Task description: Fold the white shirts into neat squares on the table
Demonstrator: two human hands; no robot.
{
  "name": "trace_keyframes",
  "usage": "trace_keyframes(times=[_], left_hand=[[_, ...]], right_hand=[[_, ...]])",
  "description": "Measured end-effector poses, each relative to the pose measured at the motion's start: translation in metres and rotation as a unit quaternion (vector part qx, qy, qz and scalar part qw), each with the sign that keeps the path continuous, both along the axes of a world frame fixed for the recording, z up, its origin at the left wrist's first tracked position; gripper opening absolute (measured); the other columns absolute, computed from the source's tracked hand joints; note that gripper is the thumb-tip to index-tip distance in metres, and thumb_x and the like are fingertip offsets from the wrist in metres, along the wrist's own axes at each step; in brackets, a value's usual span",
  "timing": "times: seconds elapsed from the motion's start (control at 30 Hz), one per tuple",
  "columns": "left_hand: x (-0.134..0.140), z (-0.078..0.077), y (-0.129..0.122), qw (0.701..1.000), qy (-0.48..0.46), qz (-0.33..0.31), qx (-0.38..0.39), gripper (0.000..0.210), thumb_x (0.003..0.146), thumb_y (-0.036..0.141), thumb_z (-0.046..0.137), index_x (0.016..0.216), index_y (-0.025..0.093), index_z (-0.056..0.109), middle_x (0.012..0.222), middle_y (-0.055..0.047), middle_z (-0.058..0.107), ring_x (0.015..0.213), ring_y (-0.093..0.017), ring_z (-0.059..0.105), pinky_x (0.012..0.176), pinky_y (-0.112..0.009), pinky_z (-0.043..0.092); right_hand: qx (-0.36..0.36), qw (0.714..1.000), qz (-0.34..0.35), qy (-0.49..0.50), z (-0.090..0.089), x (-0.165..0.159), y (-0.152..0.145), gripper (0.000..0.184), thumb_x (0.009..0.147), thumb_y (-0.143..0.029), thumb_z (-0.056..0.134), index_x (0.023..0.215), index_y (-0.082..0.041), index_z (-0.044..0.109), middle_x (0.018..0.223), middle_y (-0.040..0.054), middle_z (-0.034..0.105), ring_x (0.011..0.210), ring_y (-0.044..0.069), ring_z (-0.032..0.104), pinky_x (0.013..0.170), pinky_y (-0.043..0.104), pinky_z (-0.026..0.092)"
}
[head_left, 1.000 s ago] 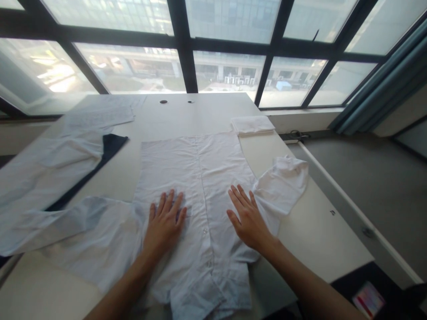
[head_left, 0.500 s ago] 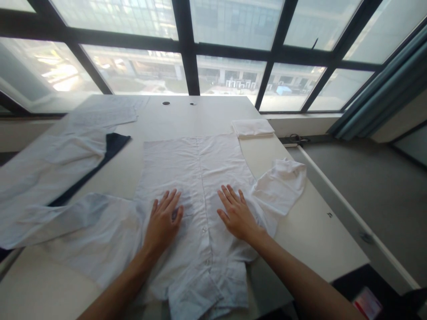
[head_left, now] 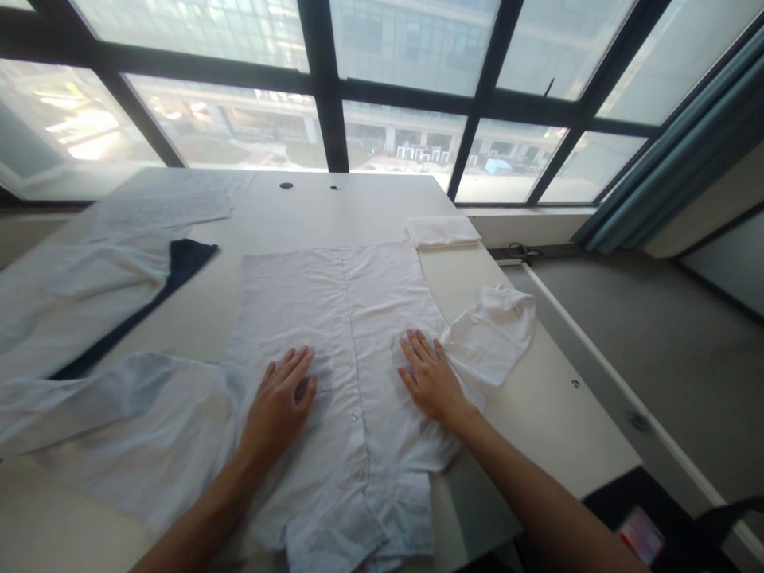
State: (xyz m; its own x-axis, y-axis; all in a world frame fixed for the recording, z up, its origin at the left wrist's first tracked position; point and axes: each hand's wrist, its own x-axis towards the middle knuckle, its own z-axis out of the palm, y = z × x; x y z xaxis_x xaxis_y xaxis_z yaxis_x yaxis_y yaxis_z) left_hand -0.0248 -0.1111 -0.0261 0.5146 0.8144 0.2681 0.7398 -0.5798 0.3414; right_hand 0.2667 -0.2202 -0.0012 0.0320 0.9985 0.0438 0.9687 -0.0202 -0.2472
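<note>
A white button-up shirt (head_left: 322, 302) lies front side up on the white table (head_left: 364, 199), its hem toward the window and its collar toward me. Its buttons run down the middle between my hands. My left hand (head_left: 280, 394) rests flat on the left half of the shirt, fingers extended. On the other half lies my right hand (head_left: 430, 380), flat with its fingers slightly spread, near the base of the right sleeve (head_left: 493, 330). That sleeve bends outward and is crumpled. The other sleeve spreads out to the left.
More white cloth (head_left: 89, 278) lies at the left, with a dark navy piece (head_left: 188, 263) showing beneath it. A folded white cloth (head_left: 442, 231) sits at the far right corner. Windows (head_left: 406, 143) rise behind the table. A blue curtain (head_left: 650, 183) hangs at the right.
My hands have moved slightly apart across the shirt, the left one leftward and the right one outward. The whole view has shifted a little.
</note>
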Motion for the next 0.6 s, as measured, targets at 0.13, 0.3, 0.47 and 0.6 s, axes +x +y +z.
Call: trace_keyframes(times=[0.13,0.3,0.47,0.6], left_hand=[[0.000,0.000,-0.001,0.999,0.035,-0.029,0.000,0.055,0.102,0.039,0.034,0.150,0.016,0.049,0.153,-0.011,0.050,0.148,-0.028,0.037,0.121,-0.055,0.028],[0.003,0.004,-0.007,0.992,0.107,-0.066,0.027,0.059,0.102,0.047,0.035,0.155,0.021,0.042,0.163,-0.009,0.034,0.153,-0.032,0.024,0.122,-0.059,0.023],[0.005,0.005,-0.010,0.989,0.129,-0.063,0.047,0.062,0.102,0.049,0.035,0.157,0.022,0.038,0.165,-0.008,0.031,0.154,-0.031,0.020,0.123,-0.058,0.020],[0.006,0.007,-0.011,0.987,0.142,-0.063,0.039,0.062,0.102,0.050,0.034,0.157,0.021,0.040,0.165,-0.009,0.031,0.154,-0.032,0.021,0.122,-0.058,0.021]], right_hand=[[0.005,1.000,-0.003,0.002,0.000,-0.003,0.002,0.060,0.104,-0.039,0.040,0.159,-0.016,0.032,0.167,0.0098,0.021,0.156,0.025,0.013,0.125,0.053,0.012],[0.029,0.999,0.016,0.027,0.003,-0.019,0.008,0.060,0.104,-0.037,0.042,0.158,-0.013,0.033,0.168,0.0118,0.020,0.156,0.024,0.009,0.126,0.052,0.010],[0.047,0.995,0.070,0.052,0.010,-0.055,0.018,0.058,0.104,-0.039,0.043,0.156,-0.014,0.036,0.167,0.0122,0.024,0.156,0.024,0.011,0.126,0.052,0.011],[0.041,0.994,0.086,0.054,0.008,-0.065,0.020,0.057,0.105,-0.040,0.043,0.155,-0.014,0.038,0.166,0.0126,0.027,0.156,0.023,0.013,0.126,0.051,0.014]])
